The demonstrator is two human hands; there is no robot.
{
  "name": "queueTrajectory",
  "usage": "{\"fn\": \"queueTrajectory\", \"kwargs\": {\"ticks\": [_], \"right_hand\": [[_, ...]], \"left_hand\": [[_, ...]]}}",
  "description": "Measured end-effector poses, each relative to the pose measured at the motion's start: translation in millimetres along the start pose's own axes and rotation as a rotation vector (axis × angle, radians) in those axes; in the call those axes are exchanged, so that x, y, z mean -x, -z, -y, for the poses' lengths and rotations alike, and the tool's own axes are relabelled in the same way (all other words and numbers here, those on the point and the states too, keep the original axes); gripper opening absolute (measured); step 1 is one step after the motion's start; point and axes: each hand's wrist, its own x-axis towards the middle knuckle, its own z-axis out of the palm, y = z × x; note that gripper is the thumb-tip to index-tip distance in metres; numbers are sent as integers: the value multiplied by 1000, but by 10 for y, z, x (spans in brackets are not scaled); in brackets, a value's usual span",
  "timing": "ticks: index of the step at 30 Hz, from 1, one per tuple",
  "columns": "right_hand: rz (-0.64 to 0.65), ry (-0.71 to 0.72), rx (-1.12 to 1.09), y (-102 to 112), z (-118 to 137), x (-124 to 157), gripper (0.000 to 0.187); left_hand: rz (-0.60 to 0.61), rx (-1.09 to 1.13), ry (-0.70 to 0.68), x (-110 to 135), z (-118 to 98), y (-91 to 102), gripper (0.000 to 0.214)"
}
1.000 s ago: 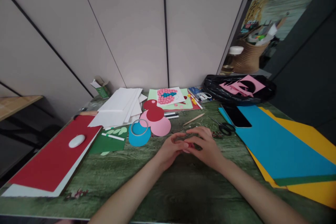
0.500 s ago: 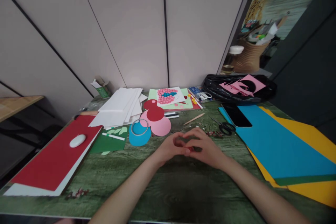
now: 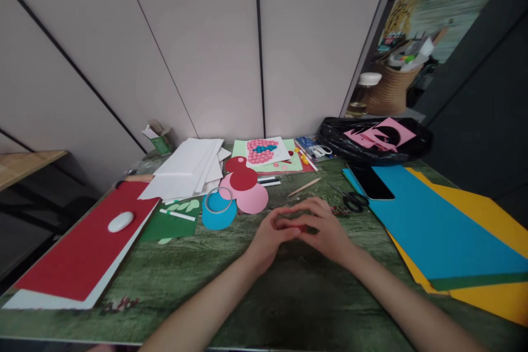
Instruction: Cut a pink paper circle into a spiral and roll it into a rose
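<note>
In the lower centre of the frame, over the desk (image 3: 284, 313), the left hand (image 3: 266, 236) and right hand (image 3: 328, 234) meet, both grips pinched on a small red piece (image 3: 303, 228), mostly hidden by fingers. Black-handled scissors (image 3: 355, 202) lie right of centre.

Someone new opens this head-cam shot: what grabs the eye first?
Probably the left hand and right hand, fingers together around a small red piece at the center. Next, the big red sheet on the left and the blue sheet on the right, with a black phone on its far end.
</note>
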Motion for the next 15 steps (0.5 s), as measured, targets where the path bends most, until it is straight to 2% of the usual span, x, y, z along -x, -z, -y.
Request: {"fn": "queueTrajectory", "kwargs": {"ticks": [4, 7, 10, 15], "right_hand": [[-113, 1, 69, -26, 55, 20, 17], [-117, 14, 60, -23, 48, 37, 17], [-57, 65, -13, 21, 18, 32, 12], [117, 102, -84, 110, 34, -18, 6]], "left_hand": [[-22, 152, -4, 43, 68, -80, 51], [-18, 128, -15, 39, 44, -70, 52], [54, 8, 34, 15, -40, -10, 54], [234, -269, 114, -27, -207, 122, 64]]}}
